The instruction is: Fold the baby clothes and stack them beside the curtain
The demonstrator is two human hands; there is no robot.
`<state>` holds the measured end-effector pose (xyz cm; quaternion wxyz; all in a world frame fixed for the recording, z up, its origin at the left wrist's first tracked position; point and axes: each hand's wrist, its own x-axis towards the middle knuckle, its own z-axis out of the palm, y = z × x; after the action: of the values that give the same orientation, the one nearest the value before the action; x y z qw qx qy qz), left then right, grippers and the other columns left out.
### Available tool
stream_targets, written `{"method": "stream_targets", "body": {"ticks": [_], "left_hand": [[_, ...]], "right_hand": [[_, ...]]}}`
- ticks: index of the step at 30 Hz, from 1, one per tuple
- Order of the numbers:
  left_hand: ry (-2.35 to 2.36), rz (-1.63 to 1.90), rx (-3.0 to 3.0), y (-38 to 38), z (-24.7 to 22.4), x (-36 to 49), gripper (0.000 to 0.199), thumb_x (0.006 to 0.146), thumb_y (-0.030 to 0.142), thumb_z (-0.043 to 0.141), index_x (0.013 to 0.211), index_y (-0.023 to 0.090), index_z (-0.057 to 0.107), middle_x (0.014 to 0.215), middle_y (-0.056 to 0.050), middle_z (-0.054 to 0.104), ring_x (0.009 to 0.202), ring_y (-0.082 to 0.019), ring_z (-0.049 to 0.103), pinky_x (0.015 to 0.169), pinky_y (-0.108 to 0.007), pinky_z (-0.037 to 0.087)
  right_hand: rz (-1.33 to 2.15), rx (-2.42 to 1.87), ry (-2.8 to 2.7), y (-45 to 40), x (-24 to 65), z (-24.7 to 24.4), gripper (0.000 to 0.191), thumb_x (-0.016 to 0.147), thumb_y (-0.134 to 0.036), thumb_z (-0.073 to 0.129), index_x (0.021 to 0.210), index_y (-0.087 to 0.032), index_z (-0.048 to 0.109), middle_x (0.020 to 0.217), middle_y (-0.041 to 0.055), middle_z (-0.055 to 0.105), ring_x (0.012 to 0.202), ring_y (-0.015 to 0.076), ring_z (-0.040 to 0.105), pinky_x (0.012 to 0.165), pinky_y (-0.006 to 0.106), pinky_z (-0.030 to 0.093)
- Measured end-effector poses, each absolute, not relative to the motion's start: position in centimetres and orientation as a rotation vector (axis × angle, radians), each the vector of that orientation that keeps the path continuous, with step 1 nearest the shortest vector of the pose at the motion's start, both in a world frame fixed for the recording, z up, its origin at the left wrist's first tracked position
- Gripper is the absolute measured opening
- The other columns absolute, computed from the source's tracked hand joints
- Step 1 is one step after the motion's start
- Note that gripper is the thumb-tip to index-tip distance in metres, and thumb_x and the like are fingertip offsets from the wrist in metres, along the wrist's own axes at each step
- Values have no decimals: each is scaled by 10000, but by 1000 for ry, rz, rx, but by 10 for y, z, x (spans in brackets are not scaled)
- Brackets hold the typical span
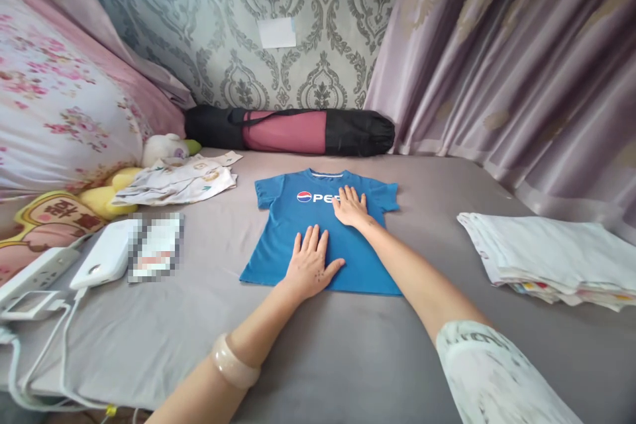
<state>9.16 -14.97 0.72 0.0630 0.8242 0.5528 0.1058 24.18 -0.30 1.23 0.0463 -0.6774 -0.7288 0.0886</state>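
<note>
A blue T-shirt (293, 232) with a round red, white and blue logo and white letters lies spread flat, its collar pointing away from me. My left hand (312, 264) rests palm down on its lower middle, fingers spread. Higher up on the chest, my right hand (350, 207) also lies flat with fingers apart, covering the last letters of the print. Both sleeves of the shirt are laid out to the sides. Neither hand grips anything.
Folded white cloths (551, 255) are stacked at the right. On the left are a white power bank (106, 255), a power strip (40, 271), cables, a patterned garment (183, 179) and plush toys. A long black and pink bag (288, 131) lies along the wall.
</note>
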Motion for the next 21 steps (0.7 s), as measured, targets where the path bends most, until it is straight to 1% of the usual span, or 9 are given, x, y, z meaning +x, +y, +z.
{"method": "stream_targets", "body": {"ticks": [6, 9, 11, 13, 16, 18, 21], "left_hand": [[1696, 401, 2512, -151, 3, 90, 771, 921, 669, 306, 1486, 148, 358, 1548, -188, 317, 1454, -332, 242, 1170, -560, 215], [1696, 368, 2506, -152, 6, 91, 780, 924, 668, 284, 1483, 130, 362, 1554, -186, 303, 1457, -330, 231, 1176, -554, 212], [1681, 364, 2504, -152, 7, 91, 787, 927, 664, 280, 1483, 112, 359, 1557, -194, 287, 1459, -336, 221, 1176, -561, 210], [1672, 385, 2501, -152, 6, 91, 783, 926, 661, 294, 1482, 115, 362, 1555, -198, 291, 1458, -341, 223, 1171, -569, 216], [1675, 433, 2502, -152, 4, 91, 766, 921, 661, 314, 1483, 143, 365, 1547, -189, 316, 1453, -338, 242, 1165, -570, 231], [1674, 451, 2509, -152, 4, 91, 762, 920, 662, 315, 1483, 151, 366, 1544, -185, 325, 1452, -335, 246, 1165, -566, 236], [1669, 427, 2514, -152, 4, 91, 772, 924, 663, 303, 1486, 138, 365, 1551, -186, 309, 1455, -335, 236, 1168, -566, 236]], "right_hand": [[287, -2180, -2075, 51, 241, 15, 692, 993, -482, 134, 1531, -53, 213, 1604, 169, 160, 1475, 285, 110, 1164, 547, 77], [240, -2189, -2024, 63, 241, 13, 669, 999, -461, 144, 1521, -54, 244, 1597, 168, 194, 1468, 281, 136, 1163, 546, 81], [196, -2181, -2002, 66, 242, 13, 640, 1001, -441, 153, 1515, -78, 271, 1592, 159, 222, 1459, 278, 160, 1158, 544, 104], [176, -2180, -1989, 70, 246, 16, 590, 1005, -405, 160, 1477, -114, 361, 1557, 154, 314, 1423, 281, 252, 1141, 531, 164], [127, -2176, -1978, 81, 254, 26, 511, 1003, -285, 182, 1323, -157, 559, 1408, 150, 512, 1296, 275, 425, 1073, 464, 285], [94, -2163, -1991, 92, 259, 32, 472, 985, -204, 232, 1244, -174, 625, 1319, 144, 583, 1243, 272, 465, 1020, 420, 332], [103, -2164, -2009, 108, 263, 35, 412, 960, -163, 328, 1204, -160, 660, 1280, 157, 602, 1234, 291, 462, 981, 407, 355]]}}
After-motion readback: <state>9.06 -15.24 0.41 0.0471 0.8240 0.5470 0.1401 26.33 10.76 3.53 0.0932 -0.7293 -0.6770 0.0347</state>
